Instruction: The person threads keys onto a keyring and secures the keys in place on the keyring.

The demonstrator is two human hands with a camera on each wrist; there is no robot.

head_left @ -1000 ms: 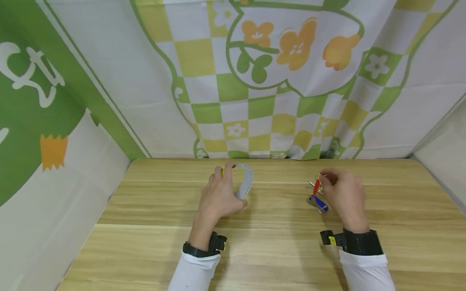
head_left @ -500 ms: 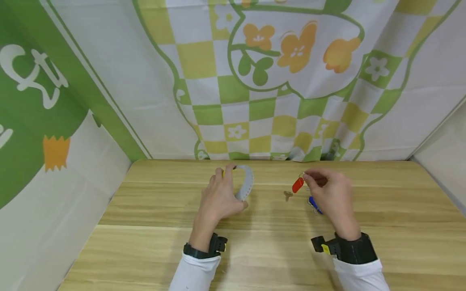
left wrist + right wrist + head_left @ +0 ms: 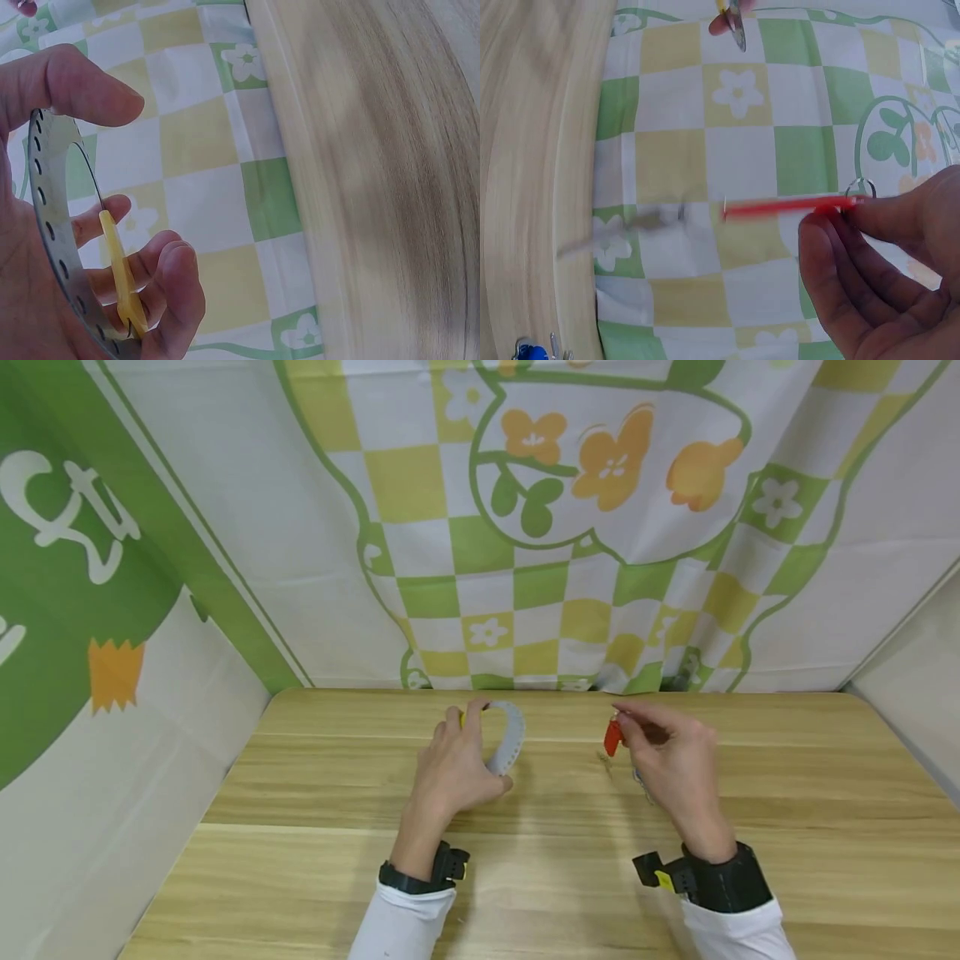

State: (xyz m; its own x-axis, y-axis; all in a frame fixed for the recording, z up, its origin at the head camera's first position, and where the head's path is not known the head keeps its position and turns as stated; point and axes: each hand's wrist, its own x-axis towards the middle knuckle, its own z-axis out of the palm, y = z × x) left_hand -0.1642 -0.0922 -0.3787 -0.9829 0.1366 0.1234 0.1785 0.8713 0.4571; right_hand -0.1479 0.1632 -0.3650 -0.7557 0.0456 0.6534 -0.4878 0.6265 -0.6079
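Observation:
In the head view my left hand (image 3: 453, 760) holds a flat grey metal ring (image 3: 512, 739) with a row of holes along it. The left wrist view shows the thumb at one end of it and the fingers around a yellow piece (image 3: 118, 262) on its far side. My right hand (image 3: 675, 760) pinches a red key tag (image 3: 612, 737) at its small wire ring. A blurred key (image 3: 656, 219) hangs below the tag in the right wrist view, over the table. Partly hidden behind the right hand, keys with a blue tag (image 3: 531, 351) lie on the table.
A wood-grain table (image 3: 525, 868) reaches back to a checked curtain (image 3: 480, 585) with flowers. A green and white cloth (image 3: 67, 568) hangs on the left side. Each wrist wears a black strap with a camera, such as the right strap (image 3: 723, 877).
My right hand has lifted the red key tag from the pile and moved left with it, leaving the blue-tagged keys behind. Its key now swings below. The left hand stays almost still.

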